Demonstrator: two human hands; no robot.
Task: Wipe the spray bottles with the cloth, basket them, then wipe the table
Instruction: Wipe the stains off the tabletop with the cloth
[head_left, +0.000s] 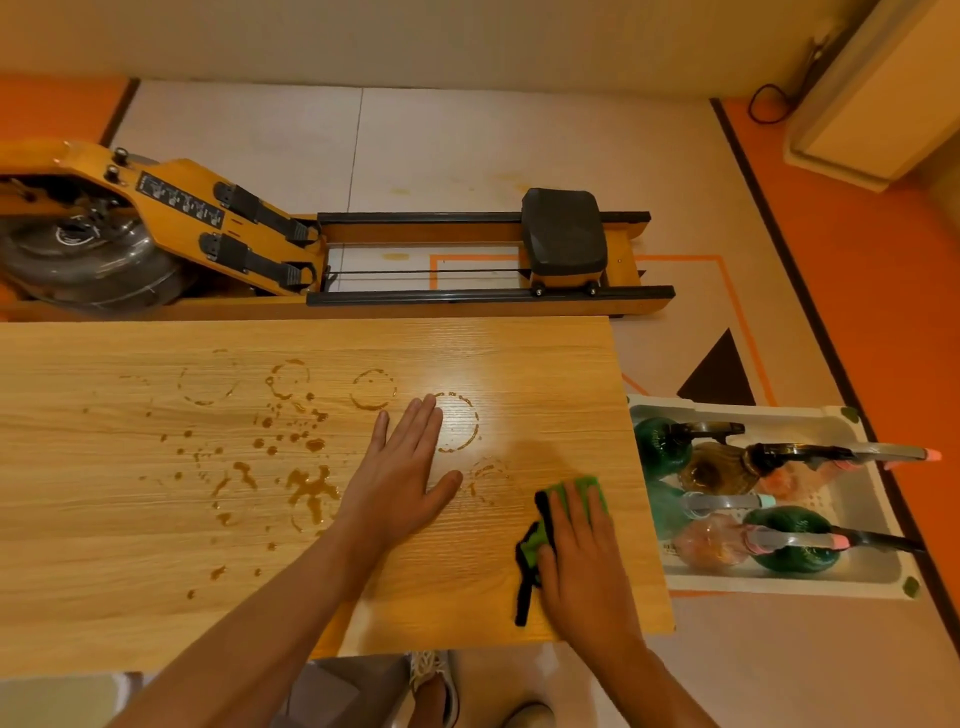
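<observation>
The round green and orange see-through spray bottles (792, 540) are all lying inside the white plastic basket (779, 584). The basket is sitting on the floor just beside the right end of the long light wooden table (156, 597). No bottle is standing on the table now. So the basket part looks done. I cannot tell from here how clean the bottles are.

Now the table wiping is going on, and it looks like it is only starting. The right hand (582, 545) is pressing the green cloth with the black edge (587, 486) flat on the table, near the right end. Its fingers (576, 504) are lying straight on top of the cloth, not curling around it. The left hand (400, 478) is resting flat on the bare wood next to it. Its fingers (421, 431) are spread wide and are holding nothing.

A lot is left to wipe. Brown sticky splashes (309, 491) are sitting in the middle of the table. Brown ring marks (371, 389) are lined up along the far side. One ring is right by the left fingertips, and a faint one is just beside the cloth. The wood under and around the cloth looks cleaner than the rest.

A wooden rowing machine (208, 234) is standing on the floor behind the table.
</observation>
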